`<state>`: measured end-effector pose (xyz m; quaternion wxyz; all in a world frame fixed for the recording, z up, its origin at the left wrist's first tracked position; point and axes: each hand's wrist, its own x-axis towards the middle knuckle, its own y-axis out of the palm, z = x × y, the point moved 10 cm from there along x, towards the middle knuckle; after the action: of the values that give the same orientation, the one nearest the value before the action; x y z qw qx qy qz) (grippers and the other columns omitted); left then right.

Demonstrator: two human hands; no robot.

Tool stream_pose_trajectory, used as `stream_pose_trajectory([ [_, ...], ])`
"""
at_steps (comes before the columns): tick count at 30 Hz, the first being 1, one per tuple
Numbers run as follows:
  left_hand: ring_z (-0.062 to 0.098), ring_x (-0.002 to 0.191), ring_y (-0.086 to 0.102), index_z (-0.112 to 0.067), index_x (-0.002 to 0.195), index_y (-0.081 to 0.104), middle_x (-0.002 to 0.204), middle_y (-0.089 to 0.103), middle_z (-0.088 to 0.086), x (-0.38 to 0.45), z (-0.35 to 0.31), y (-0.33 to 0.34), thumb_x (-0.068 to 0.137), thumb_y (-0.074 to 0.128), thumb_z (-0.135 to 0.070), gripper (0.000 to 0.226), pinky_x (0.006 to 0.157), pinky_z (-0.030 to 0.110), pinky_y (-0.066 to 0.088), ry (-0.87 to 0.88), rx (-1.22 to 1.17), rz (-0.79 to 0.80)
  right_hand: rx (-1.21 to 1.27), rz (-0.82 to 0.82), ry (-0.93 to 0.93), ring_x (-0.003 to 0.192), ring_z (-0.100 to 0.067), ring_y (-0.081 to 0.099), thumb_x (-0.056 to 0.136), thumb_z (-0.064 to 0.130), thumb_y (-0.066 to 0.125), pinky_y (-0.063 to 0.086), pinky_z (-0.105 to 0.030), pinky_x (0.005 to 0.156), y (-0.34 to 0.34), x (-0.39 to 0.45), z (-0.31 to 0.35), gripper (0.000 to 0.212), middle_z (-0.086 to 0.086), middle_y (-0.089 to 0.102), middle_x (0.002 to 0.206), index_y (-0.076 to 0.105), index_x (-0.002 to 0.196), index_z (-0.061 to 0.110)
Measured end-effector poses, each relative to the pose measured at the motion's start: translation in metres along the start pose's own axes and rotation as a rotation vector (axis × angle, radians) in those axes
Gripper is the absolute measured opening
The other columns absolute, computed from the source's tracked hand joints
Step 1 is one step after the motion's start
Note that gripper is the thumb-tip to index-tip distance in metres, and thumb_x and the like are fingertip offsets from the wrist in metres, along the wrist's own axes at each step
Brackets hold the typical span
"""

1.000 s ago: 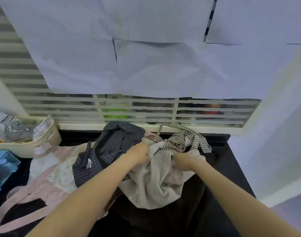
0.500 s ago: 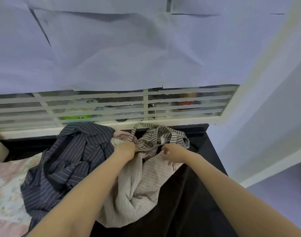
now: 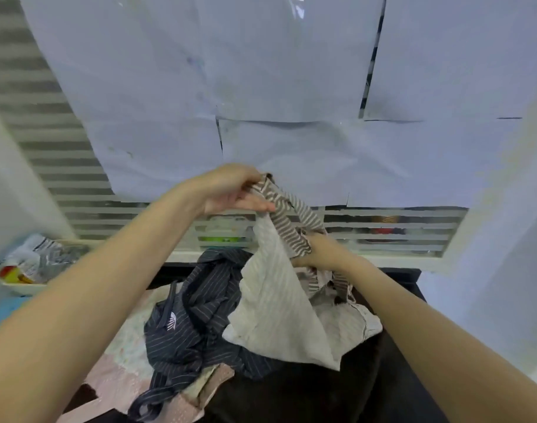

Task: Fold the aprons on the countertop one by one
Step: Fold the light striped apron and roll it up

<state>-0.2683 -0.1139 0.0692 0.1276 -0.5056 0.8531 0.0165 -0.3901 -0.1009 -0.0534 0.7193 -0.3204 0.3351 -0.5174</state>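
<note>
Lifting off the heap, the beige apron (image 3: 279, 300) now hangs above the countertop (image 3: 337, 392), up from a second ago. Left hand (image 3: 230, 190) pinches its striped strap (image 3: 287, 215) high; right hand (image 3: 319, 251) grips lower. Unfolded still, beside the navy apron (image 3: 197, 325).

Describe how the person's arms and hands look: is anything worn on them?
Both forearms are bare right up to the frame edge: no sleeves show. The left hand and right hand wear no gloves. No watch, bracelet or ring is visible.

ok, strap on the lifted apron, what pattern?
Brown-and-white stripes on the strap, head view.
</note>
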Motion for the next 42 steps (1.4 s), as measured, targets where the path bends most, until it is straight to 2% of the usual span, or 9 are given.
stream_pose_trajectory([
  [4, 0.02, 0.049, 0.067, 0.003, 0.093, 0.049, 0.077, 0.063, 0.02, -0.035, -0.026, -0.072, 0.099, 0.037, -0.003, 0.014, 0.054, 0.026, 0.058, 0.034, 0.012, -0.333, -0.033, 0.198, 0.207, 0.045, -0.011, 0.042, 0.091, 0.043, 0.056, 0.03, -0.022, 0.044, -0.044, -0.042, 0.027, 0.038, 0.004, 0.049, 0.053, 0.048, 0.068, 0.014],
  [10, 0.007, 0.058, 0.042, -0.013, 0.083, 0.037, 0.069, 0.033, -0.007, -0.191, -0.199, -0.067, 0.1, 0.026, -0.009, 0.021, 0.055, 0.018, 0.034, 1.044, 0.415, -0.996, -0.379, -1.399, -0.085, 0.099, -0.031, 0.054, 0.088, 0.009, 0.041, 0.031, -0.03, 0.064, -0.269, -0.177, 0.187, 0.029, -0.01, 0.053, 0.121, 0.059, 0.11, 0.012],
  [12, 0.021, 0.07, 0.041, -0.011, 0.094, 0.039, 0.076, 0.041, 0.001, -0.191, -0.191, -0.055, 0.1, 0.03, -0.011, 0.011, 0.062, 0.031, 0.032, 1.081, 0.721, -0.962, -0.596, -1.046, -0.077, 0.1, -0.032, 0.056, 0.091, 0.009, 0.045, 0.035, -0.032, 0.064, -0.217, -0.155, 0.191, 0.027, -0.012, 0.055, 0.118, 0.057, 0.115, 0.005],
  [15, 0.039, 0.091, 0.055, 0.002, 0.107, 0.045, 0.104, 0.059, 0.024, -0.116, -0.106, -0.066, 0.093, 0.045, -0.004, 0.015, 0.073, 0.043, 0.039, 0.504, 1.354, -0.682, -0.518, -0.055, 0.154, 0.064, -0.022, 0.058, 0.096, 0.027, 0.053, 0.038, -0.027, 0.053, -0.089, -0.117, 0.123, 0.029, -0.005, 0.054, 0.073, 0.054, 0.074, 0.008],
  [23, 0.043, 0.107, 0.054, 0.001, 0.123, 0.041, 0.12, 0.053, 0.027, -0.137, -0.113, -0.103, 0.084, 0.052, 0.002, 0.04, 0.081, 0.042, 0.043, 0.258, 1.262, -0.813, -0.381, -0.565, 0.204, 0.094, -0.038, 0.06, 0.095, 0.011, 0.047, 0.039, -0.032, 0.066, -0.159, -0.121, 0.142, 0.021, -0.025, 0.063, 0.105, 0.052, 0.076, 0.003],
  [29, 0.019, 0.069, 0.066, -0.018, 0.136, 0.033, 0.119, 0.051, 0.003, -0.138, -0.098, 0.007, 0.082, 0.065, -0.003, 0.065, 0.064, 0.035, 0.059, 0.386, 0.758, -0.043, -0.419, -0.671, -0.072, 0.074, -0.029, 0.05, 0.091, 0.016, 0.05, 0.029, -0.033, 0.056, -0.166, -0.121, 0.227, 0.029, -0.01, 0.051, 0.069, 0.044, 0.063, 0.012],
  [35, 0.008, 0.039, 0.06, -0.013, 0.079, 0.054, 0.071, 0.06, 0.009, -0.135, -0.123, -0.013, 0.086, 0.066, -0.004, 0.016, 0.047, 0.024, 0.054, 0.426, 0.656, -0.145, -0.16, -0.361, -0.052, 0.077, -0.007, 0.057, 0.079, 0.022, 0.074, 0.039, -0.017, 0.062, -0.124, -0.127, 0.181, 0.044, 0.004, 0.054, 0.102, 0.055, 0.119, 0.017],
  [39, 0.009, 0.042, 0.062, -0.013, 0.077, 0.05, 0.074, 0.06, 0.009, -0.148, -0.157, -0.036, 0.087, 0.064, -0.005, 0.019, 0.044, 0.022, 0.054, 0.487, 0.639, -0.238, -0.076, 0.021, 0.296, 0.045, -0.012, 0.051, 0.085, 0.014, 0.067, 0.036, -0.021, 0.042, -0.061, -0.136, 0.086, 0.011, -0.013, 0.06, 0.069, 0.059, 0.081, 0.008],
  [42, 0.027, 0.07, 0.069, -0.009, 0.085, 0.054, 0.086, 0.063, 0.015, -0.149, -0.169, -0.067, 0.086, 0.067, -0.019, 0.016, 0.059, 0.035, 0.054, 0.447, 0.955, -0.368, -0.229, -0.118, 0.285, 0.047, -0.015, 0.054, 0.091, 0.01, 0.058, 0.037, -0.023, 0.045, -0.132, -0.141, 0.103, 0.028, -0.012, 0.057, 0.056, 0.053, 0.064, 0.006],
])
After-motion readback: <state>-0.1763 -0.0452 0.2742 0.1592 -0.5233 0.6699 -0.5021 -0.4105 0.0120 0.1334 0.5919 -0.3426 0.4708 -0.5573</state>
